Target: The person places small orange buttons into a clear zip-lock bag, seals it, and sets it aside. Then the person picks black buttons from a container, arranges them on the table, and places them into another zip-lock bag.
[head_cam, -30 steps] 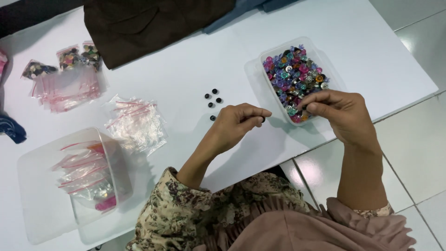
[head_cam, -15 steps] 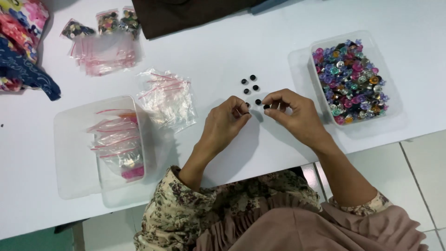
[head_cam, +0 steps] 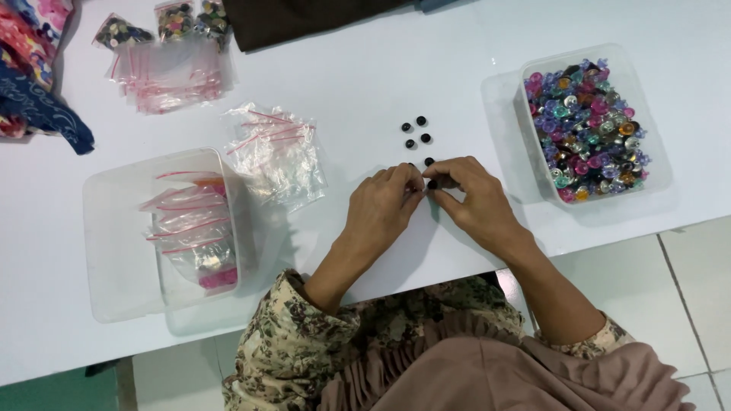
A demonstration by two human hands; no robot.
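Head view, looking down on a white table [head_cam: 426, 68]: a seated person in a patterned top brings both hands together at the table's near edge. The left hand [head_cam: 384, 202] and the right hand [head_cam: 476, 199] meet fingertip to fingertip, each pinched narrow, with a small black button [head_cam: 432, 183] caught at the point where the fingers join; which hand actually grips it cannot be told from here. Just beyond the fingertips, a loose cluster of black buttons [head_cam: 418, 135] lies on the bare tabletop, the nearest ones almost touching the knuckles.

To the right of the hands stands a clear plastic tub [head_cam: 655, 164] heaped with mixed buttons [head_cam: 590, 129] in pink, purple, teal and silver, well apart from the black ones. To the left of the hands lies a crumpled pile of small clear zip bags [head_cam: 276, 152] with red seal strips. Further left, a second clear container [head_cam: 122, 251] holds more zip bags [head_cam: 194, 228], some with something pink at the bottom. Along the far edge sits another stack of flat zip bags [head_cam: 171, 76], and behind it a few filled bags of dark buttons [head_cam: 164, 21]. Bright printed fabric [head_cam: 34, 84] drapes over the far left corner, and a dark brown cloth [head_cam: 304, 19] lies at the top centre.
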